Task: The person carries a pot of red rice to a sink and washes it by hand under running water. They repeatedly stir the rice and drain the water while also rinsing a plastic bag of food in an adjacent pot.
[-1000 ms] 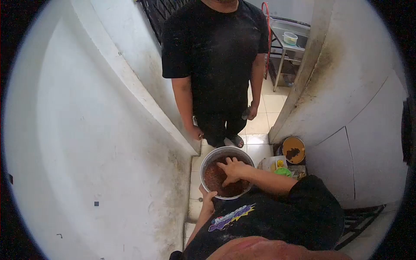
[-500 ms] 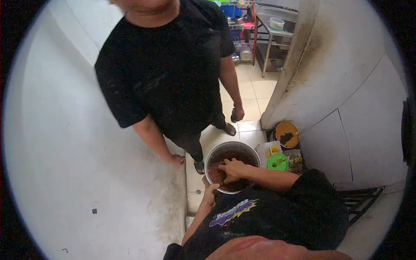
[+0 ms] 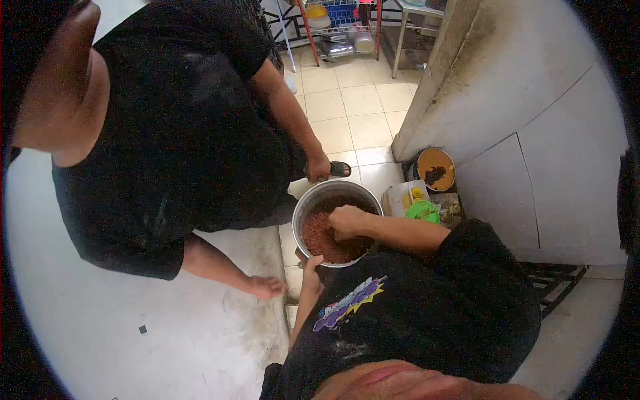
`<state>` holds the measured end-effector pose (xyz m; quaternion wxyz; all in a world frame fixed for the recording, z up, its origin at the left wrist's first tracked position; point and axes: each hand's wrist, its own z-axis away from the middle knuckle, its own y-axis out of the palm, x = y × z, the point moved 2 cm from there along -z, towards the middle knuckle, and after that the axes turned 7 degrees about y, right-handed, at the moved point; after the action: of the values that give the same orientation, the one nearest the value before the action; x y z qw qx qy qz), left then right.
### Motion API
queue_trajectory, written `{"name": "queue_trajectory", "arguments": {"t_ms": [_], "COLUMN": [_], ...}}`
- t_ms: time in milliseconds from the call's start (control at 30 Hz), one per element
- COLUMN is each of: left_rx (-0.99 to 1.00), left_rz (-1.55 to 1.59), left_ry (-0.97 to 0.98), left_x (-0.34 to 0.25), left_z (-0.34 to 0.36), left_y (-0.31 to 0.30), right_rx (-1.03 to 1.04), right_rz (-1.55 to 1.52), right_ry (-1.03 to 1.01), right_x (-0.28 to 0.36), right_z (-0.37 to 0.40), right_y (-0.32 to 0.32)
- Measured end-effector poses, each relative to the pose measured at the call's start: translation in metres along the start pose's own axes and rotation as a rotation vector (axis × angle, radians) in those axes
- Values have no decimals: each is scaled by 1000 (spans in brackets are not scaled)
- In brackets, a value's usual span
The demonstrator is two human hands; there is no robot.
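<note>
A deep round metal pot (image 3: 297, 207) is in front of my body, holding loose reddish-brown grains (image 3: 319, 233). My left hand (image 3: 312, 265) grips the pot's near left rim, with the thumb over the edge and the fingers mostly hidden below. Inside the pot, my right hand (image 3: 348, 222) points down, its fingers curled together in the grains; the fingertips are partly hidden. Close beyond the far left rim hangs another person's hand (image 3: 318, 167).
A person in a black shirt (image 3: 180, 127) stands close at the left, with their other hand (image 3: 268, 287) low beside the white wall. To the right are a green lid (image 3: 423, 212) and a tub of orange-brown stuff (image 3: 445, 163). Farther back stands a rack (image 3: 340, 30) of kitchenware.
The other person has leaned in toward the left and nearer the pot. My right hand's fingers, spread before, are now drawn together in the grains. The view has shifted slightly.
</note>
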<state>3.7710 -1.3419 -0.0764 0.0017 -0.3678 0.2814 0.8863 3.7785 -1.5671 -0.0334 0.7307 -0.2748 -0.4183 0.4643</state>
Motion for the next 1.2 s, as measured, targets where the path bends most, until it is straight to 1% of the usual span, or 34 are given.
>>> {"name": "queue_trajectory", "arguments": {"t_ms": [33, 100, 167, 200, 267, 300, 333, 367, 400, 433, 500, 567, 600, 633, 700, 733, 767, 800, 833, 900, 933, 967, 1000, 1033, 1100, 1167, 1200], "left_rx": [12, 14, -26, 19, 12, 9, 110, 96, 50, -2, -21, 56, -16, -22, 5, 41, 43, 17, -12, -7, -48, -82, -42, -24, 42, 52, 57], "left_rz": [-9, -37, -94, -65, -60, -64, 49, 78, 69, 47, 18, 253, 194, 187, 134, 158, 153, 64, -29, -72, -117, -160, -113, -122, -74, -116, -144], "left_ry": [-2, 28, 158, 85, 94, 93, 88, 4, 25, 50, 25, -22, -5, -10, 19, 32, 22, 114, 201, 171, 151, 136, 50, 33, 13, -8, -11], "left_x": [2, -9, -20, -20, -21, -24, -26, -39, -45, -49, -62, -67, -72, -77, -89, -91, -100, -114, -125, -137, -142, -149, -157, -165, -192, -216, -226], "left_z": [-11, -23, -34, -52, -73, -90, -110, -117, -126, -143, -174, -204, -213, -222, -249, -270, -280, -285, -289, -311, -323, -342, -367, -387, -420, -465, -493], "left_y": [-5, 6, 21, 18, 19, 24, 29, 52, 48, 54, 81, 109, 124, 133, 152, 164, 188, 221, 241, 258, 266, 274, 277, 286, 324, 351, 363], "right_rx": [-34, -52, -44, -43, -3, -12, -70, -125, -119, -118, -68, -38, -33, -30, -43, -41, -71, -107, -108, -194, -212, -224, -235, -249, -280, -307, -324], "right_rz": [-36, -77, -180, -170, -241, -230, -249, -272, -310, -318, -313, -241, -273, -283, -321, -325, -346, -361, -372, -448, -452, -454, -468, -483, -493, -498, -426], "right_ry": [34, 20, 68, 62, 76, 69, 65, 64, 71, 61, 83, 10, 4, 4, 36, 43, 42, 43, 53, -17, -35, -10, -33, -58, 7, 78, 116], "right_x": [-7, -18, -27, -27, -30, -45, -63, -76, -74, -85, -112, -138, -149, -157, -176, -193, -207, -222, -232, -250, -260, -273, -283, -294, -318, -342, -353], "right_z": [-8, -21, -28, -28, -31, -49, -70, -83, -93, -106, -127, -143, -144, -146, -157, -167, -176, -184, -192, -208, -215, -227, -239, -249, -265, -280, -286], "right_y": [-2, -14, -34, -54, -92, -96, -96, -112, -124, -139, -169, -197, -215, -227, -251, -260, -269, -276, -282, -301, -310, -320, -335, -350, -387, -430, -461]}}
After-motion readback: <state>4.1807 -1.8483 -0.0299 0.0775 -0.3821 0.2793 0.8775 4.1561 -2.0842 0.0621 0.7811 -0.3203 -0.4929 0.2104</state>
